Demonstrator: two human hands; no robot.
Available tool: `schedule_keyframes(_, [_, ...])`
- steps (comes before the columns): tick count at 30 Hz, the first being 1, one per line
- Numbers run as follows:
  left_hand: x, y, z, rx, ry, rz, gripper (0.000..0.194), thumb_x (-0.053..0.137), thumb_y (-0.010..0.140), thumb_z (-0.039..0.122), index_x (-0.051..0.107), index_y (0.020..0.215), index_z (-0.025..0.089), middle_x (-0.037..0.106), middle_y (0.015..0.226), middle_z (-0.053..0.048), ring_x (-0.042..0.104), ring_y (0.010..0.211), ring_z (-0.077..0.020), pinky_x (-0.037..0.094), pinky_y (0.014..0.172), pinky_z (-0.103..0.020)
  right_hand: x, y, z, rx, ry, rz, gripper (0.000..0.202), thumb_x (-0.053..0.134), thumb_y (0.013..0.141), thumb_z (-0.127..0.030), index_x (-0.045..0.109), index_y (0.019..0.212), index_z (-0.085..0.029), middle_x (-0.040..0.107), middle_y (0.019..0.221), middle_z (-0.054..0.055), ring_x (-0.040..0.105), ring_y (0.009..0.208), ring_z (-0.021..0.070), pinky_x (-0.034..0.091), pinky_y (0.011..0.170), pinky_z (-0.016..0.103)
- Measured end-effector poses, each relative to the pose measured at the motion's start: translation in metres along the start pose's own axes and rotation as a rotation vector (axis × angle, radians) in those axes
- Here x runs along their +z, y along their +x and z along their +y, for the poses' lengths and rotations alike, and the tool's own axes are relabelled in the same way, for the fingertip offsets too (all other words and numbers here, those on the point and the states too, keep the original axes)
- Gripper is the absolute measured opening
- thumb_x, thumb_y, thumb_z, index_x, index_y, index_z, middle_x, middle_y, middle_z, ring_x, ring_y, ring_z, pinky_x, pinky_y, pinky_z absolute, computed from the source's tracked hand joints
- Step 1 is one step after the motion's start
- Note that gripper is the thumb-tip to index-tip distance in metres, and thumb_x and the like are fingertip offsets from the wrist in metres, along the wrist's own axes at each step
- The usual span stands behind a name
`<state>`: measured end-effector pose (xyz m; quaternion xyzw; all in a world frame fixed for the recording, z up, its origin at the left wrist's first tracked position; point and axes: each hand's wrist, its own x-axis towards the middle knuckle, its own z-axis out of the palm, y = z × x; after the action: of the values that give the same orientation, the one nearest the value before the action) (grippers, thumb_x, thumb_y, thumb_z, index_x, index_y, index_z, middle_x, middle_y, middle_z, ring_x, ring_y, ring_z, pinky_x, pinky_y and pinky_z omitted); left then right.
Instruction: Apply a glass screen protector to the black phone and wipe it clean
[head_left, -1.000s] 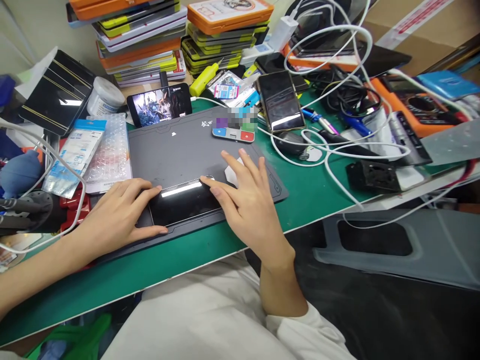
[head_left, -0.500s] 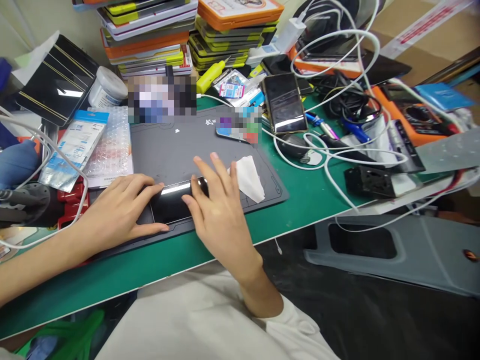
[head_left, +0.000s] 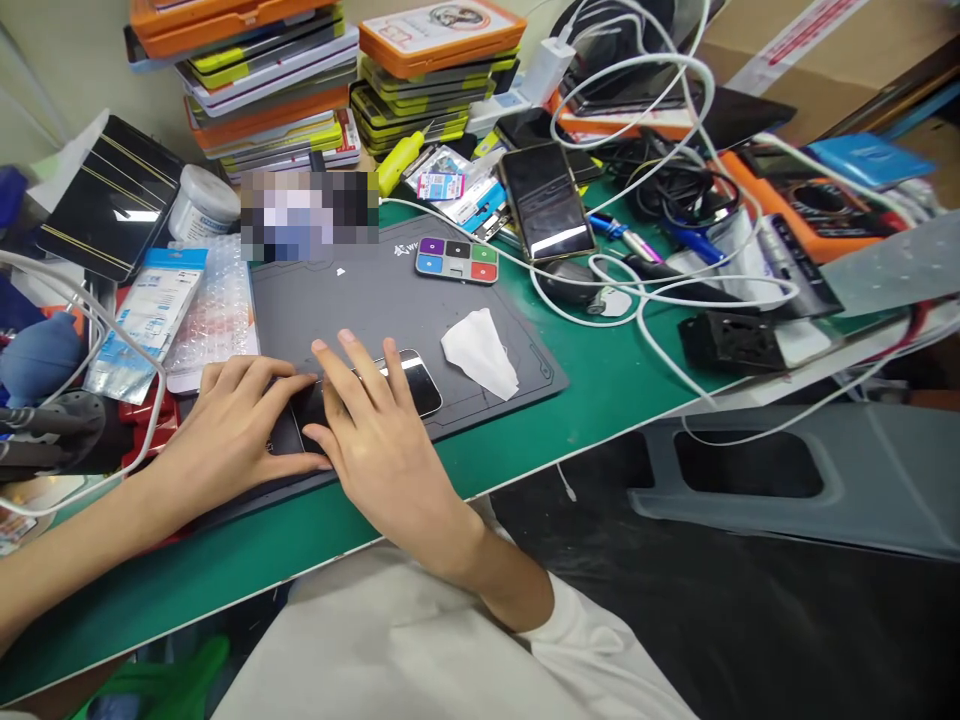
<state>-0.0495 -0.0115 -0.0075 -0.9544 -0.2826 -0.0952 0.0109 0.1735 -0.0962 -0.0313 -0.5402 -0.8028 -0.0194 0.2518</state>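
Observation:
A black phone (head_left: 420,385) lies screen up on a dark grey mat (head_left: 375,300) near the desk's front edge. My left hand (head_left: 232,420) has its thumb and index finger spread around the phone's left end, gripping its edges. Over the phone's left and middle part lies my right hand (head_left: 382,440), fingers apart and palm down, hiding part of the screen. A crumpled white cloth (head_left: 481,352) rests on the mat right of the phone. Behind it sits a small case with coloured squares (head_left: 456,262).
Another phone (head_left: 546,200), white cables (head_left: 637,290) and an orange multimeter (head_left: 817,205) lie at the right. Boxes (head_left: 442,35) are stacked at the back. Blue-white packets (head_left: 146,320) and a blue air blower (head_left: 41,355) are at the left.
My right hand has slid left along the phone towards my left hand, uncovering the phone's right end. My left hand stays at the left end. The view has shifted slightly.

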Motion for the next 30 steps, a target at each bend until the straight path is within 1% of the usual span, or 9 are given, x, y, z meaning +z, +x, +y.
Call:
schedule_keyframes(5, [-0.002, -0.001, -0.001, -0.048, -0.036, -0.005, 0.065, 0.07, 0.111, 0.067, 0.063, 0.156, 0.019, 0.074, 0.144, -0.022, 0.067, 0.127, -0.0421, 0.052, 0.104, -0.056, 0.003, 0.005, -0.006, -0.034, 0.033, -0.034, 0.052, 0.053, 0.124, -0.032, 0.068, 0.161, 0.001, 0.052, 0.186, 0.019, 0.044, 0.179, 0.0363, 0.036, 0.151, 0.064])
schedule_keyframes(8, [-0.003, -0.002, -0.001, -0.062, 0.0, -0.002, 0.072, 0.067, 0.11, 0.078, 0.063, 0.153, 0.02, 0.074, 0.142, -0.021, 0.066, 0.127, -0.0422, 0.051, 0.105, -0.057, 0.0, 0.005, -0.001, -0.035, 0.039, -0.013, 0.052, 0.052, 0.125, -0.037, 0.07, 0.16, -0.004, 0.055, 0.185, 0.018, 0.046, 0.178, 0.0356, 0.037, 0.15, 0.063])
schedule_keyframes(10, [-0.004, -0.002, 0.0, -0.056, 0.023, -0.003, 0.08, 0.065, 0.106, 0.087, 0.065, 0.147, 0.018, 0.073, 0.14, -0.021, 0.066, 0.126, -0.0424, 0.052, 0.106, -0.057, -0.005, 0.002, 0.01, 0.001, 0.034, 0.023, 0.047, 0.055, 0.124, -0.039, 0.077, 0.155, -0.012, 0.056, 0.184, 0.016, 0.048, 0.177, 0.0366, 0.036, 0.15, 0.067])
schedule_keyframes(13, [-0.004, -0.003, 0.0, -0.048, 0.014, -0.004, 0.086, 0.062, 0.104, 0.092, 0.069, 0.142, 0.016, 0.074, 0.137, -0.022, 0.067, 0.125, -0.0419, 0.054, 0.106, -0.056, -0.01, -0.007, 0.034, 0.11, 0.027, 0.073, 0.037, 0.057, 0.123, -0.037, 0.085, 0.144, -0.024, 0.058, 0.184, 0.014, 0.048, 0.177, 0.0395, 0.031, 0.148, 0.076])
schedule_keyframes(18, [-0.002, -0.002, 0.001, -0.091, -0.046, -0.028, 0.085, 0.065, 0.103, 0.092, 0.071, 0.143, 0.018, 0.075, 0.138, -0.02, 0.067, 0.128, -0.0417, 0.056, 0.11, -0.059, -0.012, -0.022, 0.067, 0.246, 0.027, 0.091, 0.04, 0.052, 0.125, -0.038, 0.084, 0.148, -0.034, 0.058, 0.184, 0.01, 0.043, 0.179, 0.0395, 0.027, 0.147, 0.081])
schedule_keyframes(21, [-0.001, -0.002, 0.003, -0.073, -0.04, -0.017, 0.082, 0.064, 0.105, 0.09, 0.071, 0.141, 0.016, 0.076, 0.138, -0.021, 0.068, 0.129, -0.0416, 0.057, 0.11, -0.059, -0.011, -0.028, 0.075, 0.263, 0.02, 0.119, 0.041, 0.05, 0.126, -0.038, 0.084, 0.148, -0.033, 0.056, 0.186, 0.01, 0.042, 0.18, 0.0407, 0.028, 0.146, 0.083])
schedule_keyframes(25, [-0.001, -0.002, 0.005, -0.024, -0.007, 0.016, 0.08, 0.062, 0.108, 0.087, 0.069, 0.139, 0.014, 0.076, 0.135, -0.022, 0.07, 0.128, -0.0413, 0.058, 0.108, -0.057, -0.007, -0.033, 0.075, 0.278, 0.003, 0.146, 0.041, 0.05, 0.126, -0.038, 0.082, 0.151, -0.032, 0.053, 0.188, 0.01, 0.043, 0.179, 0.0417, 0.03, 0.145, 0.084])
schedule_keyframes(27, [0.0, -0.001, 0.005, -0.015, -0.006, 0.022, 0.08, 0.065, 0.107, 0.086, 0.07, 0.138, 0.012, 0.075, 0.134, -0.023, 0.07, 0.128, -0.0417, 0.058, 0.107, -0.056, -0.004, -0.035, 0.071, 0.284, -0.019, 0.155, 0.042, 0.051, 0.126, -0.038, 0.08, 0.154, -0.029, 0.053, 0.188, 0.013, 0.043, 0.179, 0.0424, 0.031, 0.144, 0.084])
schedule_keyframes(30, [0.0, -0.001, 0.005, -0.006, -0.02, 0.021, 0.081, 0.071, 0.105, 0.084, 0.07, 0.141, 0.012, 0.075, 0.136, -0.024, 0.069, 0.129, -0.0427, 0.058, 0.108, -0.057, 0.001, -0.034, 0.058, 0.261, -0.05, 0.154, 0.044, 0.053, 0.125, -0.04, 0.075, 0.157, -0.019, 0.054, 0.185, 0.019, 0.043, 0.179, 0.0427, 0.032, 0.145, 0.081])
